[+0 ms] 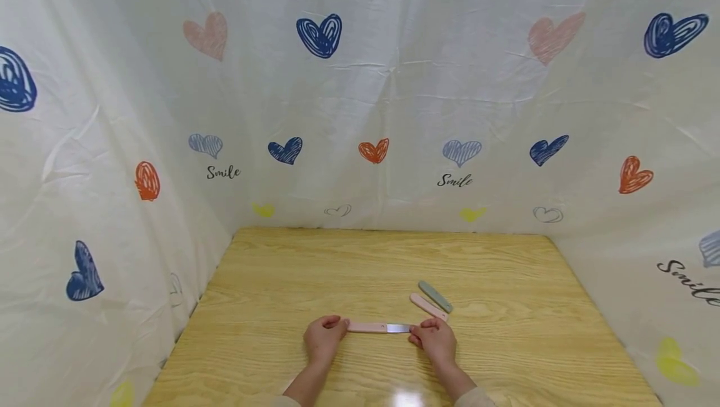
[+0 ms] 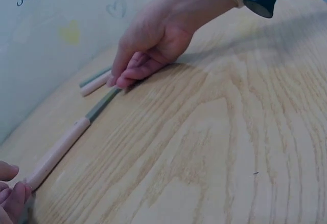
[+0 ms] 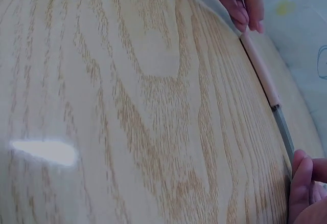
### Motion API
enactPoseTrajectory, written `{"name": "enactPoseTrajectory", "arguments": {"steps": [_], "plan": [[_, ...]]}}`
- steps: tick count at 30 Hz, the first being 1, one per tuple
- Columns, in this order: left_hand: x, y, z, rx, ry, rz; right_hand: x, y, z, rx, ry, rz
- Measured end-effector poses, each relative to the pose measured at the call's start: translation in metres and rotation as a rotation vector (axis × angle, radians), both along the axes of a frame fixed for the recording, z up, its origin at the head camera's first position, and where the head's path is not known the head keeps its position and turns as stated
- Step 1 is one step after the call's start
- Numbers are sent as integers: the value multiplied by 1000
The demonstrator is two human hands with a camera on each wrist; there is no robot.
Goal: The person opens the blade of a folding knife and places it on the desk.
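Observation:
A pink-handled knife lies crosswise in front of me, its flat silver blade sticking out to the right. My left hand pinches the far left end of the handle between thumb and fingers. At the other end, the right hand pinches the blade's tip, which the fingers hide. The left wrist view shows the handle and blade running in one line between the hands. Just beyond my right hand lie a pink handle-shaped piece and a grey-green one, with no blade showing on either.
The work is on a wood-grain table. White cloth printed with hearts and "Smile" hangs behind it and along both sides. A bright light reflection falls near the table's front.

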State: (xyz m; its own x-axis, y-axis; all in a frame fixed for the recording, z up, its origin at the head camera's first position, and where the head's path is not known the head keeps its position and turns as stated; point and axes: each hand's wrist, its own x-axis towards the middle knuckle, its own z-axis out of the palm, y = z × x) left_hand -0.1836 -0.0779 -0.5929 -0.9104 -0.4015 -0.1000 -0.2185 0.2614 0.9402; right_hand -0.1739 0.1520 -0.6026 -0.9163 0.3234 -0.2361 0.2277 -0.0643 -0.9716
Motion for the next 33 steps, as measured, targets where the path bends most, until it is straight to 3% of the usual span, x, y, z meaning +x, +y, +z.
{"name": "enactPoseTrajectory", "arguments": {"steps": [5,13,20,26,33], "plan": [[-11,2,7,25,59,7,-1,2,2,21,-26,-70],[-29,13,13,132,88,-235,-7,24,18,135,57,-189],[-39,31,18,210,91,-318,-7,40,22,365,9,-291],[-43,48,22,210,99,-375,-2,44,23,413,-24,-278],[-54,61,23,222,125,-533,0,40,20,416,-28,-230]]}}
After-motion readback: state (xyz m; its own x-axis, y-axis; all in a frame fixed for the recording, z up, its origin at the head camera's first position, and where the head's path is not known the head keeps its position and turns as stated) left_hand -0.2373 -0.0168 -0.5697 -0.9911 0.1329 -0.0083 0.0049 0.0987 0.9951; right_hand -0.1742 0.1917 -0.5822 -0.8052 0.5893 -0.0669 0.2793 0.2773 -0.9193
